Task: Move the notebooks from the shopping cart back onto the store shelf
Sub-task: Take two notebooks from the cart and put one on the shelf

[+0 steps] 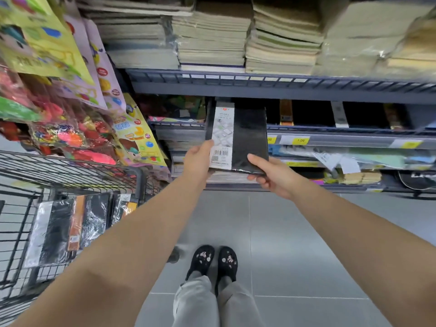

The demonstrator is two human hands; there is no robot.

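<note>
A black notebook point(247, 138) with a white label band and barcode is held flat in front of the middle shelf point(330, 134), its far end at the shelf opening. My left hand point(197, 159) grips its near left edge with the thumb on the label. My right hand point(271, 175) pinches the near right corner, thumb on top and fingers underneath. At lower left, the black wire shopping cart point(21, 180) holds several more wrapped black notebooks point(70, 227) with grey and orange bands.
Stacks of beige exercise books point(212, 36) fill the upper shelf. Colourful toy packs point(59, 90) hang at left above the cart. Black notebooks point(311, 114) stand in the middle shelf to the right. Grey tiled floor point(295, 256) and my black shoes lie below.
</note>
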